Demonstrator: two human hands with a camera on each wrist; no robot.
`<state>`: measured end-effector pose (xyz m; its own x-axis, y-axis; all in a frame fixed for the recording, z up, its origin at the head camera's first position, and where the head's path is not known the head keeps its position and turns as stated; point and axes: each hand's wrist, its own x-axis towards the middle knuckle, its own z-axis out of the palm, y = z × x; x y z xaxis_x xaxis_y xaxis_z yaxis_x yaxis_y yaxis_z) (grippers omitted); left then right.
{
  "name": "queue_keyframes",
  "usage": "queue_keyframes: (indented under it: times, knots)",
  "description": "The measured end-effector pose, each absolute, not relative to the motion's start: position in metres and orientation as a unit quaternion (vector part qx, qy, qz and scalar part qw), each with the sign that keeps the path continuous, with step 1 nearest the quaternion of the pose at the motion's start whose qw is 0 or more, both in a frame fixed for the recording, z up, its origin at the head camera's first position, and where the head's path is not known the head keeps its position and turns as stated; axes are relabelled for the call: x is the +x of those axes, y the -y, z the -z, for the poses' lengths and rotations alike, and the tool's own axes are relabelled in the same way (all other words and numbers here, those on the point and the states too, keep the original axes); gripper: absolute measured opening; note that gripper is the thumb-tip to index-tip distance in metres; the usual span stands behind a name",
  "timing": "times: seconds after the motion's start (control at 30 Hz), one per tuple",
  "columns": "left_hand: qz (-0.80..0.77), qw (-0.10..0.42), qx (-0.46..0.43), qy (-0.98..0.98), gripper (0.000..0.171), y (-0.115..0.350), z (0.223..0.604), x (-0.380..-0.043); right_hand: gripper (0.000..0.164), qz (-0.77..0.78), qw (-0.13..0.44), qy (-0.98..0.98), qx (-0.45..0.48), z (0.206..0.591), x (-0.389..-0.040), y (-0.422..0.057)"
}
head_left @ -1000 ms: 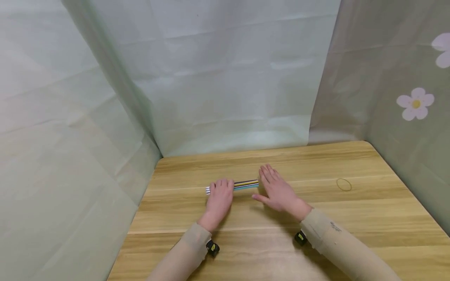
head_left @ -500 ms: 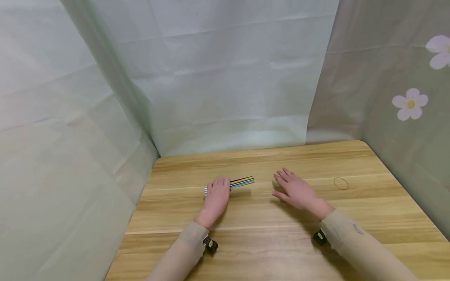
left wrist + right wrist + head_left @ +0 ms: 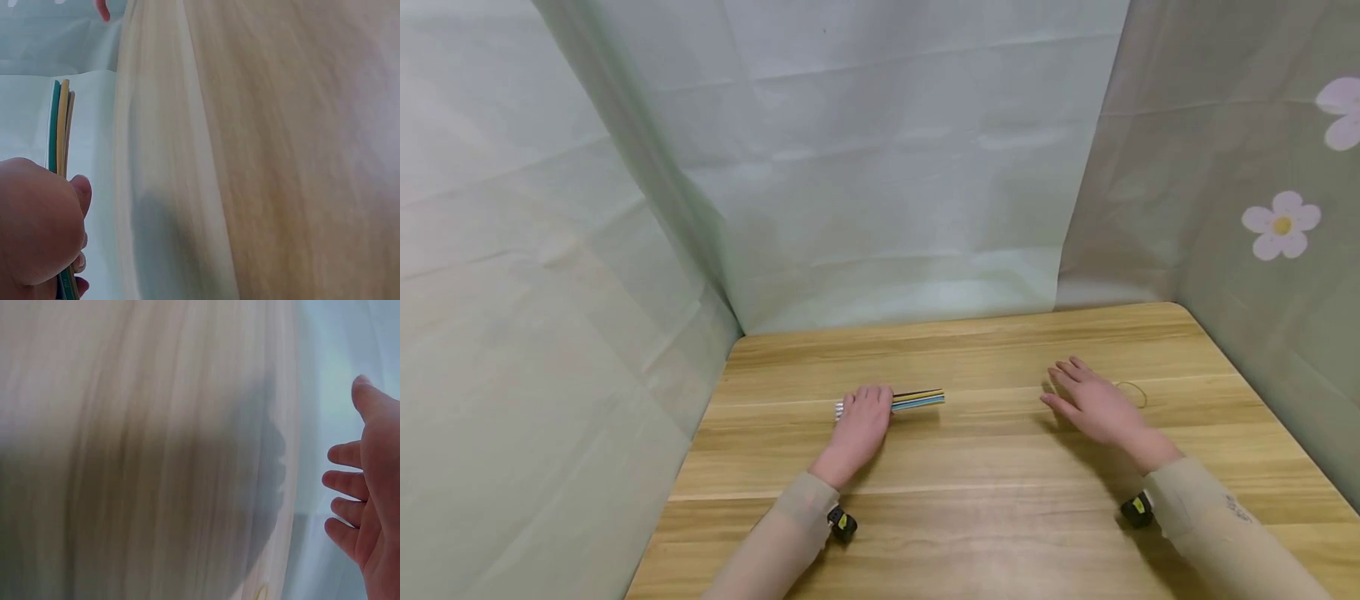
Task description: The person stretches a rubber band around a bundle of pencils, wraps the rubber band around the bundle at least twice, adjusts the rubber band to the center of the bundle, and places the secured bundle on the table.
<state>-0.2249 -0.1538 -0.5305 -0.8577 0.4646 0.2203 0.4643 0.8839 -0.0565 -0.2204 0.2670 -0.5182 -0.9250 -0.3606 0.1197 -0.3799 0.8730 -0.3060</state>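
My left hand grips a bundle of several pencils at the left middle of the table. Yellow, blue and dark shafts stick out to the right of the fist, pale ends to the left. In the left wrist view, the thumb and fingers curl round the pencils, whose middle is hidden. My right hand, holding nothing, hovers over the table's right side with fingers extended. A thin yellowish rubber band lies right beside it, partly covered by the hand in the head view; a bit of the band shows in the right wrist view.
The wood-grain table has a rounded far right corner. Pale cloth hangs behind the far edge and along both sides, with flower prints on the right. Each wrist carries a small black camera.
My right hand has moved away from the pencils' right ends, rightward to the rubber band. My left hand keeps its grip; the pencils tipped up briefly at their right end, then levelled.
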Motion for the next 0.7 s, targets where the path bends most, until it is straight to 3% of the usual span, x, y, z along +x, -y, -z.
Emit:
queue_keyframes:
  times: [0.33, 0.7]
  knots:
    - [0.014, 0.100, -0.261, 0.960, 0.015, 0.157, 0.529, -0.224, 0.072, -0.204, 0.006, 0.970, 0.135, 0.511, -0.209, -0.313]
    - [0.017, 0.093, -0.273, 0.957, 0.018, 0.156, 0.531, -0.225, 0.055, -0.166, 0.045, 0.976, 0.134, 0.510, -0.203, -0.338]
